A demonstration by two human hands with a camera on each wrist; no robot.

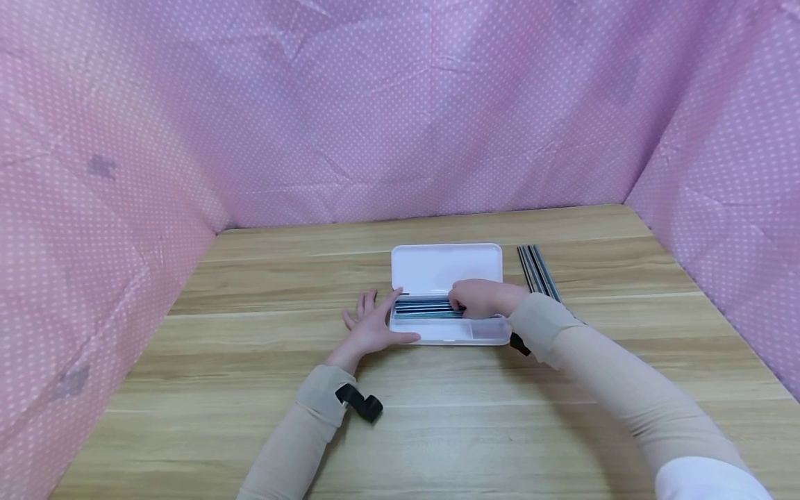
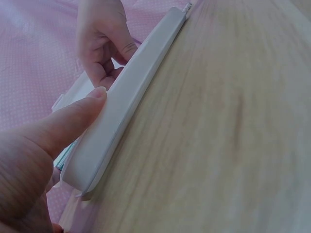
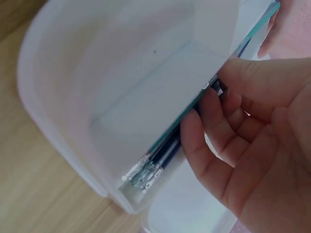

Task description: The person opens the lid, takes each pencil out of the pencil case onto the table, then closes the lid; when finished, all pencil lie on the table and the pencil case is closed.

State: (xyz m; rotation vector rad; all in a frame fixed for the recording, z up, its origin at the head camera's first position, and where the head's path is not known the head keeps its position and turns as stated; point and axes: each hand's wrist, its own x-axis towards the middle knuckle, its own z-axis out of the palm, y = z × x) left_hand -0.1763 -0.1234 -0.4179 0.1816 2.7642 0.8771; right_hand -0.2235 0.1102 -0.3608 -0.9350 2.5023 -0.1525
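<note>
Our two hands work at an open white plastic pencil case [image 1: 437, 331] on the wood-grain table [image 1: 437, 430].

We see our left hand [image 1: 371, 330] at the case's left end, its fingers spread apart, the thumb on the front wall and the index finger at the rear left corner; our right hand [image 1: 481, 298] reaches into the case, thumb and curled fingers clamped on dark and teal pencils [image 1: 425, 307], which lie lengthwise in the rear part, and the right wrist view shows us metal ferrules [image 3: 148, 175] at their ends; the lid [image 1: 446, 267] lies folded back behind; just beside the case on the right, we see loose pencils [image 1: 539, 269] side by side, partly hidden by our right forearm [image 1: 631, 389].
</note>
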